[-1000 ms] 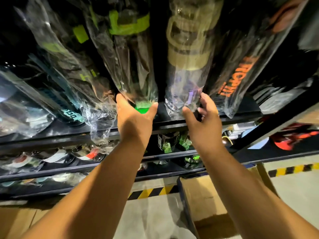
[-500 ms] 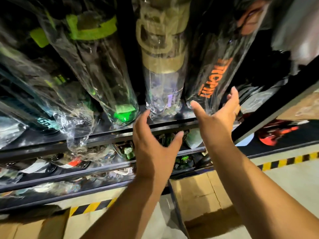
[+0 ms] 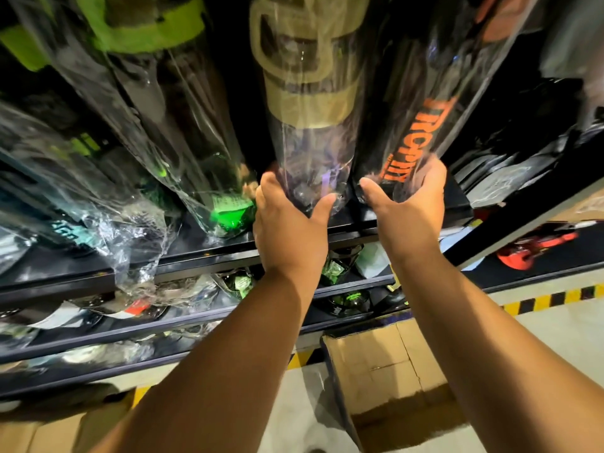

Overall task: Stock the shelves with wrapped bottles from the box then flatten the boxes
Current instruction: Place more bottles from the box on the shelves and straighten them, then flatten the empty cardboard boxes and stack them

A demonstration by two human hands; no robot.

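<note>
Head: left hand grips film-wrapped clear bottle, right hand black bottle.

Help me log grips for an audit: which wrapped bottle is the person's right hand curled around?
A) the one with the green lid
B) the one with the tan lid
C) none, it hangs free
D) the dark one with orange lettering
D: the right hand curls round the base of the dark bottle with orange lettering, while the left hand grips the tan-lidded bottle beside it.
</note>
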